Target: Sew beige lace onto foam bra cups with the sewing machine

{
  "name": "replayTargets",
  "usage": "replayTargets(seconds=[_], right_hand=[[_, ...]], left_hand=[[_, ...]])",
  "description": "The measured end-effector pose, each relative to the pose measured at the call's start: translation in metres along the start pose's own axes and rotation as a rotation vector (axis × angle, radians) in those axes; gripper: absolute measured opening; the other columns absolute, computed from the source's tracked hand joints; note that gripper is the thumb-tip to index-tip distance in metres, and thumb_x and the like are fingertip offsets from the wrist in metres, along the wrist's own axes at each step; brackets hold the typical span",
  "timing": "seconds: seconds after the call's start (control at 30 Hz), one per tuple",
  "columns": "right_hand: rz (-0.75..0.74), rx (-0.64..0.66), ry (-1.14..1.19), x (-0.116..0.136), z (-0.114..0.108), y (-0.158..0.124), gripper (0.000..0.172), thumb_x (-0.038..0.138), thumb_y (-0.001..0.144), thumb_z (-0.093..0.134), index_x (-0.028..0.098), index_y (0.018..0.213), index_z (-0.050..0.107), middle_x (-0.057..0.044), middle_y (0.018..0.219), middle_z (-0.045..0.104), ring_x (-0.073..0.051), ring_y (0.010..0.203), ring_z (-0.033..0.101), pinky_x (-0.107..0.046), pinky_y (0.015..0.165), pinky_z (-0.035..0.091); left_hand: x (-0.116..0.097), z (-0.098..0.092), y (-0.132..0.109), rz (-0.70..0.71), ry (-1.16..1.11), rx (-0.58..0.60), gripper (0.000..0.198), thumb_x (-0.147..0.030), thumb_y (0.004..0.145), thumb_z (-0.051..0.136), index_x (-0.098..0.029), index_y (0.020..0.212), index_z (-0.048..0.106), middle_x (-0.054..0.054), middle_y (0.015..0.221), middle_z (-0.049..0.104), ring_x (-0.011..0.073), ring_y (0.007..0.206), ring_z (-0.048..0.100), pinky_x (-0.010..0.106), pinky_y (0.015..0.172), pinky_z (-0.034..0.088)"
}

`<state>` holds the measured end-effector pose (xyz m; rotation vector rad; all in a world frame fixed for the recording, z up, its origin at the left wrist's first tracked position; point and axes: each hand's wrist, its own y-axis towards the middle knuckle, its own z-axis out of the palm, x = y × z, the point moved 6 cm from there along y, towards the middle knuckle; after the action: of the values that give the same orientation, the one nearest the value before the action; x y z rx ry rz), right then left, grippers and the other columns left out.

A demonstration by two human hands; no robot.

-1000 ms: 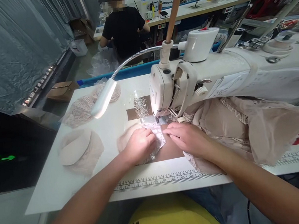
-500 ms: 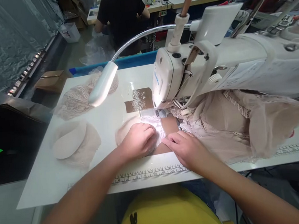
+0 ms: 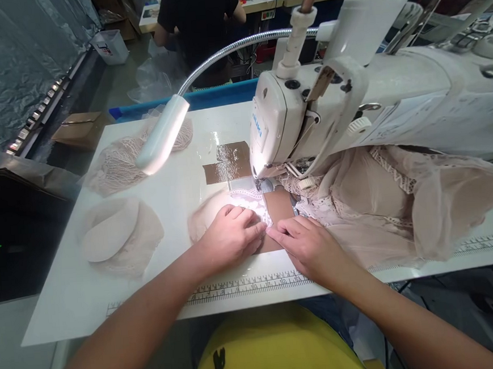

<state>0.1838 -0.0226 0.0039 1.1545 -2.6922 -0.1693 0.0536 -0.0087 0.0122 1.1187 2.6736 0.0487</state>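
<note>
Under the needle of a white sewing machine (image 3: 263, 126) lies a beige fabric piece (image 3: 208, 207) with a pale lace edge (image 3: 247, 197). My left hand (image 3: 233, 234) rests on this piece, thumb and fingers pinched together at the lace edge. Close beside it on the right, my right hand (image 3: 304, 239) has thumb and forefinger pressed together at the same edge; its other fingers are curled. Between the hands and the needle, brown tape (image 3: 279, 204) covers the machine bed. Gathered beige lace-trimmed garments (image 3: 366, 186) lie under the machine arm, right of my right hand.
A lamp (image 3: 163, 137) on a bendy metal neck hangs over the table's left part. Below it lie beige lace pieces (image 3: 115, 166) and a cup-shaped piece (image 3: 113, 232). A printed ruler (image 3: 246, 287) runs along the front edge. Another person (image 3: 198, 29) sits beyond the table.
My left hand has shifted slightly right, its thumb now closer to my right fingertips at the lace edge. My right hand stays nearly in place. The view has tilted a little.
</note>
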Motion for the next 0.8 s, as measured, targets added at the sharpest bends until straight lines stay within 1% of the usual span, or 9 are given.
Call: replayTargets(seconds=[0.13, 0.27, 0.33, 0.4, 0.47, 0.57, 0.67, 0.8], right_hand=[[-0.005, -0.009, 0.047, -0.002, -0.003, -0.001, 0.037, 0.002, 0.081, 0.045, 0.016, 0.110, 0.063, -0.004, 0.083, 0.059, -0.018, 0.075, 0.044, -0.029, 0.067, 0.033], [-0.006, -0.031, 0.124, -0.007, -0.009, -0.001, 0.038, 0.002, 0.083, 0.041, 0.013, 0.113, 0.061, -0.007, 0.092, 0.062, -0.018, 0.080, 0.049, -0.029, 0.071, 0.038], [0.027, -0.029, 0.112, -0.010, -0.010, 0.001, 0.038, 0.002, 0.084, 0.040, 0.012, 0.115, 0.060, -0.009, 0.096, 0.062, -0.018, 0.082, 0.051, -0.029, 0.072, 0.039], [0.060, 0.002, 0.069, -0.012, -0.007, 0.004, 0.040, 0.001, 0.082, 0.041, 0.012, 0.115, 0.060, -0.008, 0.092, 0.061, -0.019, 0.080, 0.051, -0.029, 0.070, 0.039], [0.060, 0.029, 0.020, -0.012, -0.002, 0.007, 0.042, -0.001, 0.080, 0.041, 0.012, 0.113, 0.062, -0.007, 0.086, 0.060, -0.019, 0.076, 0.050, -0.030, 0.069, 0.038], [0.038, 0.035, -0.027, -0.010, 0.003, 0.011, 0.043, -0.004, 0.075, 0.042, 0.013, 0.109, 0.064, -0.006, 0.082, 0.059, -0.019, 0.075, 0.049, -0.030, 0.068, 0.036], [0.024, 0.013, -0.046, -0.009, 0.004, 0.011, 0.041, -0.005, 0.074, 0.042, 0.013, 0.104, 0.065, -0.006, 0.082, 0.059, -0.019, 0.074, 0.047, -0.030, 0.068, 0.034], [0.018, -0.021, -0.051, -0.009, 0.003, 0.009, 0.040, -0.005, 0.073, 0.041, 0.013, 0.100, 0.064, -0.007, 0.083, 0.060, -0.018, 0.075, 0.047, -0.030, 0.068, 0.033]], left_hand=[[-0.002, -0.001, -0.001, -0.003, -0.002, -0.010, 0.034, -0.030, 0.096, 0.036, -0.018, 0.111, 0.064, 0.010, 0.098, 0.059, 0.0210, 0.088, 0.050, 0.038, 0.082, 0.040], [-0.003, -0.002, 0.000, 0.008, 0.000, -0.018, 0.033, -0.029, 0.096, 0.036, -0.018, 0.112, 0.063, 0.010, 0.097, 0.059, 0.0212, 0.089, 0.051, 0.038, 0.082, 0.041], [-0.004, -0.003, 0.001, 0.010, 0.002, -0.024, 0.033, -0.029, 0.096, 0.037, -0.018, 0.111, 0.064, 0.010, 0.095, 0.060, 0.0215, 0.089, 0.051, 0.039, 0.082, 0.041], [-0.004, -0.004, 0.001, 0.018, -0.002, -0.033, 0.033, -0.028, 0.096, 0.037, -0.017, 0.111, 0.064, 0.011, 0.095, 0.060, 0.0225, 0.093, 0.052, 0.040, 0.083, 0.041], [-0.003, -0.004, 0.001, 0.036, -0.015, -0.043, 0.033, -0.028, 0.096, 0.038, -0.017, 0.112, 0.064, 0.012, 0.100, 0.061, 0.0237, 0.100, 0.052, 0.040, 0.086, 0.041], [-0.001, -0.002, 0.000, 0.061, -0.035, -0.034, 0.033, -0.030, 0.095, 0.040, -0.017, 0.116, 0.062, 0.011, 0.120, 0.059, 0.0237, 0.106, 0.052, 0.039, 0.088, 0.042], [0.003, 0.000, 0.001, 0.029, 0.004, -0.023, 0.038, -0.035, 0.096, 0.038, -0.017, 0.122, 0.059, 0.009, 0.134, 0.053, 0.0234, 0.099, 0.054, 0.039, 0.085, 0.044], [0.006, -0.002, 0.008, -0.004, 0.093, -0.044, 0.041, -0.030, 0.096, 0.033, -0.012, 0.124, 0.057, 0.013, 0.132, 0.054, 0.0225, 0.087, 0.055, 0.037, 0.076, 0.046]])
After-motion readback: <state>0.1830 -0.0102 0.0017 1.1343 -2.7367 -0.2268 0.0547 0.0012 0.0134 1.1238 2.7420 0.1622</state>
